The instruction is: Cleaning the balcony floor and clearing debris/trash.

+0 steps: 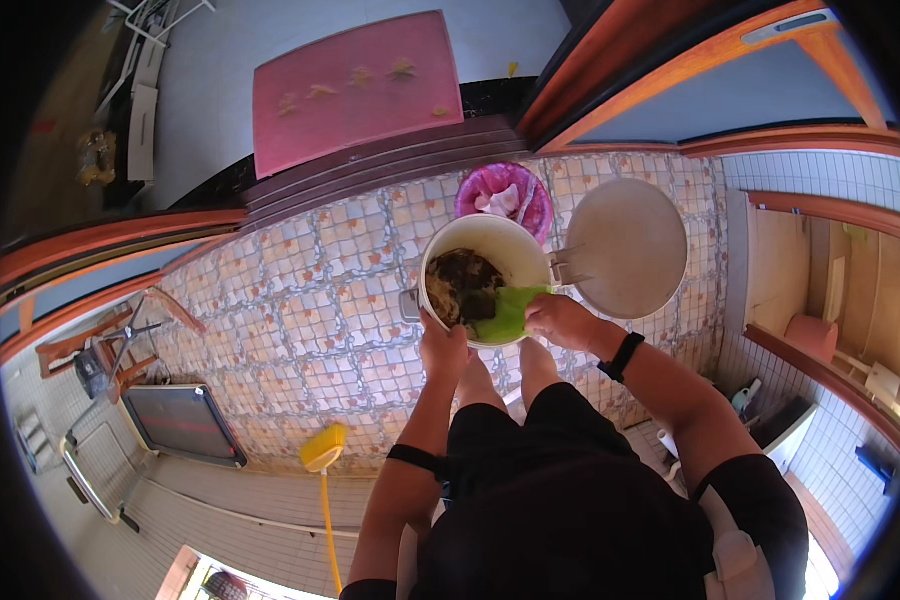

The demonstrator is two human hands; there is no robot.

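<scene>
A cream round bucket [516, 244] with tall walls is held in front of my legs, open at the top. Dark brown, wet-looking matter [465, 277] covers much of its bottom. My left hand [444, 349] grips the near-left rim, thumb over the edge, just below a grey side handle [409, 306]. Pinched in my right hand [562, 321] is a thin bright green sheet [511, 313], reaching inside the bucket at the near right. Whether it is cloth or plastic, I cannot tell. The round beige lid [626, 247] hangs open at the right, joined by a hinge.
Behind the bucket stands a pink-lined waste bin [469, 187] with white tissue. A brown step [390, 157] leads to a pink mat [352, 90]. A yellow broom [322, 448] and a folded treadmill [184, 424] are at the left. Patterned tiles [322, 300] cover the floor.
</scene>
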